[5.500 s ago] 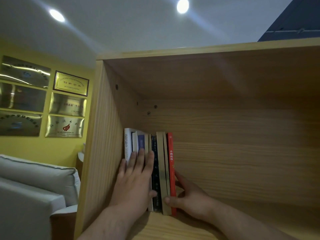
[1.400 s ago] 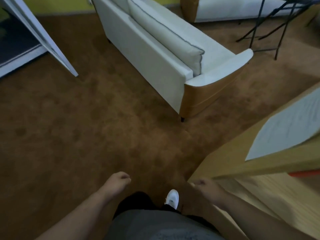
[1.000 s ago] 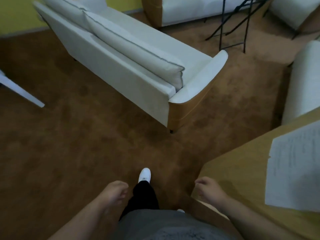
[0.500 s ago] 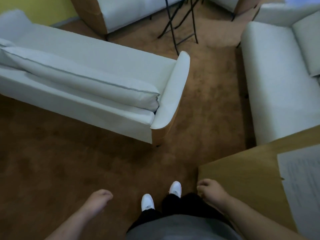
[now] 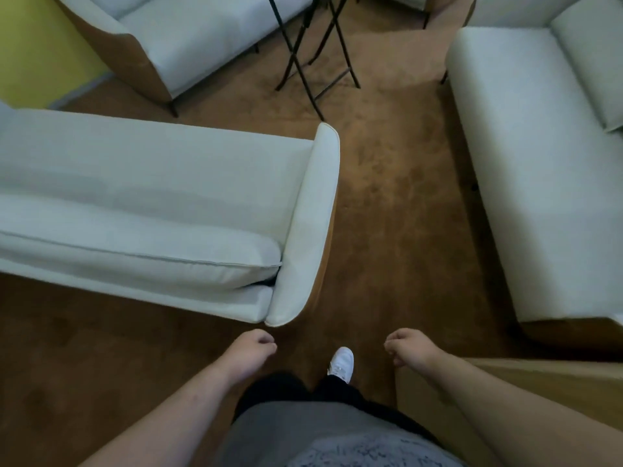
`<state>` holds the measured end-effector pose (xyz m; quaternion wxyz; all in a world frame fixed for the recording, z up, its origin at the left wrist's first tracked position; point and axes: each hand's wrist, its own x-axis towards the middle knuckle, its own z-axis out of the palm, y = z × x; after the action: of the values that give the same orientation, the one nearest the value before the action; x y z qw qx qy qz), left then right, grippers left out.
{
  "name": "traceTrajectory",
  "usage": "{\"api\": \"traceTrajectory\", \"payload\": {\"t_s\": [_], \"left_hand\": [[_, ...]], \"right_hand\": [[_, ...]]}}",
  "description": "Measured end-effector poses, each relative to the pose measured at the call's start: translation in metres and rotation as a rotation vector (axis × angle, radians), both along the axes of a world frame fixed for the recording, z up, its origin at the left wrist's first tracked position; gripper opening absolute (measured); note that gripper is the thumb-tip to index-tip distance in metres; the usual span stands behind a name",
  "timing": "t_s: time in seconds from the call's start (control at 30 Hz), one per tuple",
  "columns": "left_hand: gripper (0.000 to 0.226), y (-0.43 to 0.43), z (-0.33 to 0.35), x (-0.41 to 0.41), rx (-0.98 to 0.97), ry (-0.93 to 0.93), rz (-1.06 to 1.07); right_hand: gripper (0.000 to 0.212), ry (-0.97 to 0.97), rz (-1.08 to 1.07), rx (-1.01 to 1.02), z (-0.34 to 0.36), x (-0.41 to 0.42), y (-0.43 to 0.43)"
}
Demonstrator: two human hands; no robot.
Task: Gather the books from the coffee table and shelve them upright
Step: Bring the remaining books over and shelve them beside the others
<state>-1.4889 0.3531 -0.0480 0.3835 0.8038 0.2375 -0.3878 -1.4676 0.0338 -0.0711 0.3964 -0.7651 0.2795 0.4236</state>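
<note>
View from the head camera, looking down over the person's body to a brown carpet (image 5: 397, 210). At the far left, a strip of yellow wall (image 5: 37, 48). Below it, a white sofa (image 5: 151, 203) lies across the left half of the view, its rounded armrest (image 5: 313, 227) ending just above the left hand (image 5: 251, 348). That hand hangs over the carpet with its fingers curled loosely inward, gripping nothing. Behind the sofa stands a second white seat (image 5: 188, 38) with a tan side panel. At top centre, the crossed black legs of a folding stand (image 5: 310, 52) rest on the carpet. At lower centre, one white shoe (image 5: 341, 363) shows below dark trousers (image 5: 303, 392) and a grey shirt (image 5: 323, 436). The right hand (image 5: 409, 347) hangs with fingers bent in a loose curl, also holding nothing, just beside the corner of a wooden surface (image 5: 539, 382) at lower right. A third white sofa (image 5: 532, 156) fills the right edge. No book and no coffee table appear in view.
</note>
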Motion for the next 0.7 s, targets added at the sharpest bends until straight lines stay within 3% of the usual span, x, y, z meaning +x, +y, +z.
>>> {"api": "traceTrajectory", "payload": {"t_s": [0.1, 0.23, 0.37, 0.57, 0.7], "left_hand": [[0.007, -0.012, 0.005, 0.041, -0.015, 0.024, 0.023], [0.015, -0.024, 0.002, 0.091, -0.074, 0.068, 0.034], [0.012, -0.041, -0.009, 0.142, -0.081, 0.038, 0.09], [0.015, -0.078, -0.033, 0.236, -0.213, 0.083, 0.161], [0.006, -0.092, -0.042, 0.304, -0.221, 0.114, 0.147]], "right_hand": [[0.015, -0.043, -0.09, -0.008, 0.006, 0.042, -0.019], [0.011, -0.084, -0.244, 0.031, 0.011, 0.081, -0.031], [0.008, -0.015, -0.353, 0.045, 0.007, 0.105, -0.041], [0.011, 0.064, -0.257, -0.078, 0.001, 0.166, -0.072], [0.029, 0.123, 0.008, -0.179, 0.006, 0.224, -0.105]]}}
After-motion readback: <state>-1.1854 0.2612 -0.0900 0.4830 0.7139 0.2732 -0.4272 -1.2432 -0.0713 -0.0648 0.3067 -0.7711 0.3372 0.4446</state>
